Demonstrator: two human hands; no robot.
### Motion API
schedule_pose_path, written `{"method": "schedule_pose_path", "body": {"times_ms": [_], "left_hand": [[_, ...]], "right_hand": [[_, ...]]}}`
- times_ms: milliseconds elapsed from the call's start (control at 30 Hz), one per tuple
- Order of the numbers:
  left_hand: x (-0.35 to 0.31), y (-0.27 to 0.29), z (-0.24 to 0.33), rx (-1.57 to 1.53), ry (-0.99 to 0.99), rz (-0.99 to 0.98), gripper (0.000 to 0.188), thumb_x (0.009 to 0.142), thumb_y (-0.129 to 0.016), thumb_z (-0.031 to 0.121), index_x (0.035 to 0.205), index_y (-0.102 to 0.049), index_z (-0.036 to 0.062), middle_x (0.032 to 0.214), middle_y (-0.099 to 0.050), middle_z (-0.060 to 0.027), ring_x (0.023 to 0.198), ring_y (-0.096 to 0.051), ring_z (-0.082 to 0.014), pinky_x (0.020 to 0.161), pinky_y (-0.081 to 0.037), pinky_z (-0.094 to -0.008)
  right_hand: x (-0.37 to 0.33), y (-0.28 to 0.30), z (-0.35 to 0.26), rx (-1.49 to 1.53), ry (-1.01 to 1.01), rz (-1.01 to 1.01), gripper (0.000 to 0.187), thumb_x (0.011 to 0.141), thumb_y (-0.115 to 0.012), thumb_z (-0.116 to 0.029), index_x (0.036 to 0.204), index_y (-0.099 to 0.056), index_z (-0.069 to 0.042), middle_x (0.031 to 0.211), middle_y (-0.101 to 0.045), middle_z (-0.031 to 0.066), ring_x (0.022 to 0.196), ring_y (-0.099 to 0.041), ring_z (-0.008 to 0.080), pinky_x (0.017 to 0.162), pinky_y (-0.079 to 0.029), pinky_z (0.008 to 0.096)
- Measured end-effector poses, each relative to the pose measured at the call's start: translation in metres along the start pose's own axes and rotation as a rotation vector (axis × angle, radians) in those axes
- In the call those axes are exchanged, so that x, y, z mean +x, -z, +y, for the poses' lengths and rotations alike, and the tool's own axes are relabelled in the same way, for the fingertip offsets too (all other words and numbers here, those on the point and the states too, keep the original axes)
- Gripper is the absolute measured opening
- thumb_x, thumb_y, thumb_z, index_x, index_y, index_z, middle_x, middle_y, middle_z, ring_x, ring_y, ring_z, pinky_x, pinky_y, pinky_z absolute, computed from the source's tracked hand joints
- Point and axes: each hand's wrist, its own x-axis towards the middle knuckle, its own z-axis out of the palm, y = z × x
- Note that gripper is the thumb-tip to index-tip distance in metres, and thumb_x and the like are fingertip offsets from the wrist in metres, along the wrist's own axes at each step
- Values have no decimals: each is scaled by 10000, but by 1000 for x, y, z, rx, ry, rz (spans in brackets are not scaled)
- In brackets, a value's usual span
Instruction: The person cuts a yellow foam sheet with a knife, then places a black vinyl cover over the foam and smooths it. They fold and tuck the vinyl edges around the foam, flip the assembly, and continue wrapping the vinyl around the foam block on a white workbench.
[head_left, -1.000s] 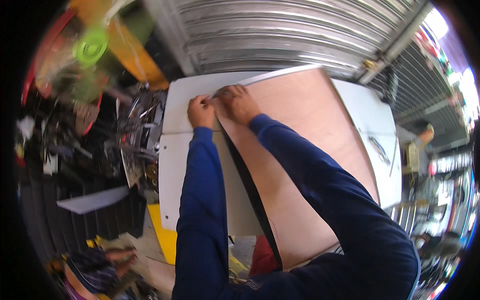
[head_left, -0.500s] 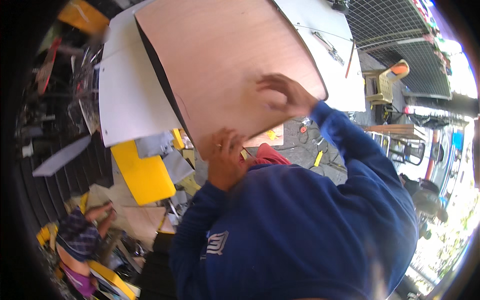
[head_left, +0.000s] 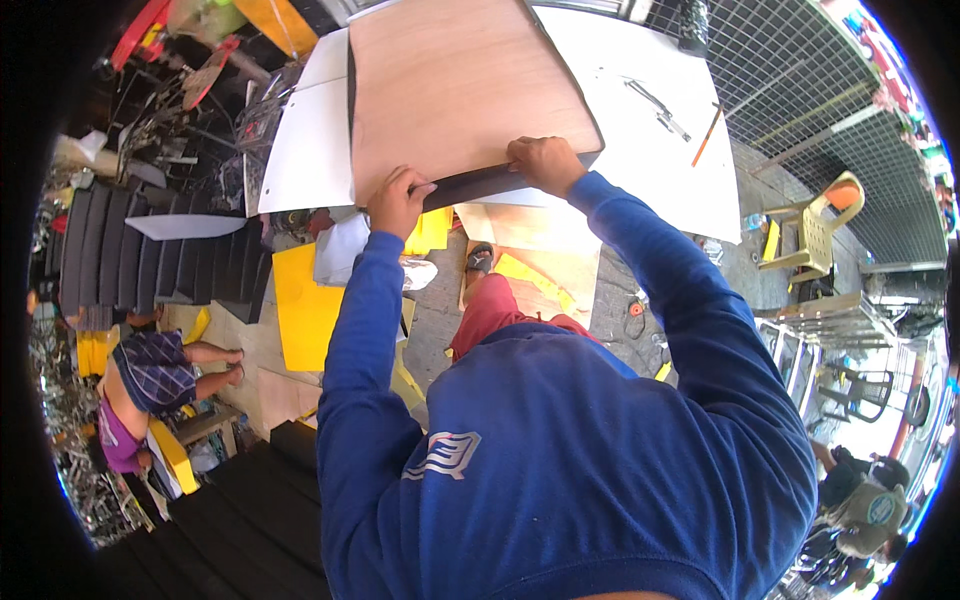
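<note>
A large tan wooden panel [head_left: 455, 85] lies over black sheet material [head_left: 475, 186] on a white tabletop. The black shows along the panel's near edge and thinly at its sides. My left hand [head_left: 398, 203] is closed at the near left corner, fingers curled over the edge. At the near right part of that edge, my right hand [head_left: 549, 164] is closed too, knuckles up. Between both hands runs the black strip, apparently pinched at each end. My fingers partly hide the exact grip.
On the white tabletop [head_left: 660, 180] to the right lie a metal tool [head_left: 655, 108] and an orange-brown stick [head_left: 707, 136]. Yellow sheets [head_left: 305, 305] and a wooden board [head_left: 560, 240] are below the table. A beige chair [head_left: 815, 225] stands right; another person [head_left: 155, 370] is at left.
My right hand has come off the panel's face to its near edge. My left hand stays at the near left corner. The view has shifted, and the black strip now shows between my hands.
</note>
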Motion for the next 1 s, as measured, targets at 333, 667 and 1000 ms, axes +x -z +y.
{"method": "schedule_pose_path", "body": {"times_ms": [333, 667, 1000], "left_hand": [[64, -35, -2, 588, -493, -390, 464, 897, -631, 550, 1041, -731, 121, 1086, -678, -168, 970, -691, -344, 828, -545, -507], [124, -93, -75, -126, -1057, -1034, 202, 857, -675, 334, 959, -627, 166, 974, -684, -110, 946, -669, -366, 820, -559, -536], [171, -87, -143, -350, -805, -1049, 314, 871, -641, 409, 1106, -664, 202, 1088, -665, -66, 1105, -606, -322, 920, -493, -563]], "right_hand": [[34, -19, 29, -235, 423, 10, 206, 847, -607, -176, 1014, -645, -62, 1091, -644, 137, 852, -666, 315, 684, -539, 425], [119, -58, 63, 653, 859, -719, 184, 848, -618, -177, 764, -708, -41, 751, -669, 156, 724, -682, 348, 681, -546, 468], [163, -127, 99, 784, 965, -697, 256, 880, -667, -294, 790, -706, -58, 776, -670, 158, 771, -677, 347, 695, -532, 474]]}}
